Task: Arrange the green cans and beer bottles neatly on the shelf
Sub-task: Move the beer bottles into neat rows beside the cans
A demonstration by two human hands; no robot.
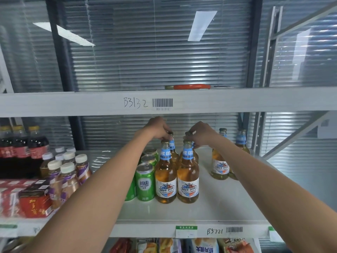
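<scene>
On the white shelf (209,212) stand two rows of amber beer bottles with blue neck labels. The front pair is a left bottle (165,181) and a right bottle (188,181). My left hand (160,129) is closed on the cap of the rear left bottle (172,143). My right hand (201,133) is closed on the cap of the rear right bottle (188,133). Green cans (145,183) stand in a line just left of the bottles, partly hidden by my left forearm. Two more beer bottles (219,167) stand apart at the right.
Small bottles with white caps (67,172), red packs (34,203) and dark cola bottles (37,143) fill the shelf's left part. A red-handled tool (189,86) lies on the upper shelf. Snack bags (206,245) sit on the shelf below.
</scene>
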